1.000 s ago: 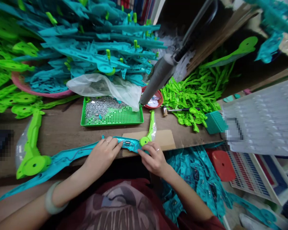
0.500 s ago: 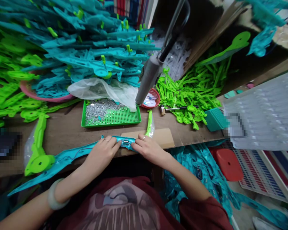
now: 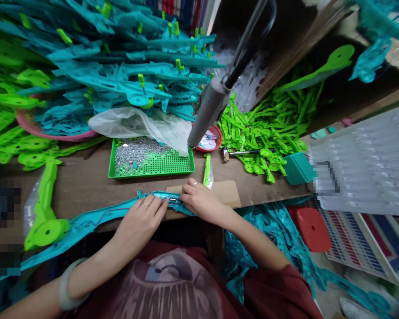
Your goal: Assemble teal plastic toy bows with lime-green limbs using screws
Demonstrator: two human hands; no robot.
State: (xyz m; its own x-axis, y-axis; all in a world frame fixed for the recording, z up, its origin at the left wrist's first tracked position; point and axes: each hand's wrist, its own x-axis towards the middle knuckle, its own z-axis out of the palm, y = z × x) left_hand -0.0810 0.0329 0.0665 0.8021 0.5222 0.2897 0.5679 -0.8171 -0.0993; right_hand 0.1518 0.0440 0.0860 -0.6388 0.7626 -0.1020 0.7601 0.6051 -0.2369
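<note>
A long teal plastic toy part [image 3: 96,219] lies along the front edge of the wooden bench [image 3: 86,184], with a small metal piece [image 3: 173,200] set in its right end. My left hand [image 3: 140,221] rests on the part, fingers curled down onto it just left of the metal piece. My right hand [image 3: 201,201] presses on the part's right end, fingertips at the metal piece, covering the round end of a green plastic arm [image 3: 206,169]. Both hands wear rings.
A green tray [image 3: 159,166] of small silver screws sits behind the hands, a plastic bag [image 3: 139,122] over its far edge. A hanging grey tool [image 3: 210,110] dangles above. Teal parts [image 3: 119,66] and green parts [image 3: 266,128] are piled behind; a small hammer [image 3: 239,153] and a teal box [image 3: 297,168] lie right.
My right hand has slid left along the teal part, from its green round end to the metal piece. My left hand has stayed in place. The view shifted slightly.
</note>
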